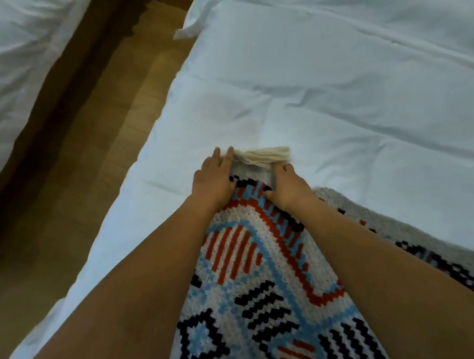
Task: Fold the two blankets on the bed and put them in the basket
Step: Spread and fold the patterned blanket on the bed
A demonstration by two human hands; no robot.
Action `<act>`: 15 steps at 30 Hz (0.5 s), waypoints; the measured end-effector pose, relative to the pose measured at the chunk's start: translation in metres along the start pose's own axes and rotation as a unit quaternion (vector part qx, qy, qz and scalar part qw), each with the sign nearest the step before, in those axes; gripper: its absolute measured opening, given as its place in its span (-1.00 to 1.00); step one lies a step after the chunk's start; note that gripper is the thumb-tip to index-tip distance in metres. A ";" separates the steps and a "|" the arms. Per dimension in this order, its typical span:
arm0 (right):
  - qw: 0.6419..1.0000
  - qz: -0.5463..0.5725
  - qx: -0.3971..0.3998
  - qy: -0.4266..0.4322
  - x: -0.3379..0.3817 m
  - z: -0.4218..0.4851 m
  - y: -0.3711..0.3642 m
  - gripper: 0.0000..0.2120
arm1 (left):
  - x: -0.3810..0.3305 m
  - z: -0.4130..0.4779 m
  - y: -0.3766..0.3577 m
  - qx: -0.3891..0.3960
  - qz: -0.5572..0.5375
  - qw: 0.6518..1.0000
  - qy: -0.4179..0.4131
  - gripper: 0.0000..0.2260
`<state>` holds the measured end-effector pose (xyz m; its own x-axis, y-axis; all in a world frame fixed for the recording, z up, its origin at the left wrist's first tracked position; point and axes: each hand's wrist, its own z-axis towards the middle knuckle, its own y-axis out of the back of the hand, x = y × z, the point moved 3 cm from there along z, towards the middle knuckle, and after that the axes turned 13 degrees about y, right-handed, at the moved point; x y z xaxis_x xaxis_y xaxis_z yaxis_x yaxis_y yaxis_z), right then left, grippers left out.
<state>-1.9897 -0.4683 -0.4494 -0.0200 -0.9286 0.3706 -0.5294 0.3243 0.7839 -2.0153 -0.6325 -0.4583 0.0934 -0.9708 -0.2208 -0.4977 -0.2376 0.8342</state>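
On the bed [341,89] covered with white wrinkled sheeting lies a knitted blanket patterned in white, light blue, red and black [267,274], spread from the lower edge of the view up toward the middle of the mattress, its far corner ending in a cream yarn tassel [266,155]. Both bare forearms reach forward over the blanket. Left hand [213,180] rests at the left side of that corner, palm down, fingers extended and lying flat beside the tassel, touching the blanket edge; its grip is open, not closed on the fabric. Right hand [286,185] sits at the right side of the same corner with fingers curled down, its grip pinched on the blanket edge just below the tassel. Brown wooden floor [103,121] runs along the left of the bed, and a second white-covered bed [22,51] stands beyond it.
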 end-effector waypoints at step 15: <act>0.967 -0.016 -0.238 0.092 0.052 0.116 0.110 -0.84 | -0.024 0.105 0.139 -0.289 0.063 0.955 -0.017 -0.82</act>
<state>-2.1470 -0.5016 -0.4017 0.1654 -0.9059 0.3900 -0.0764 0.3824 0.9208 -2.1775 -0.6383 -0.3903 0.0315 -0.9936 -0.1085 0.0564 -0.1066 0.9927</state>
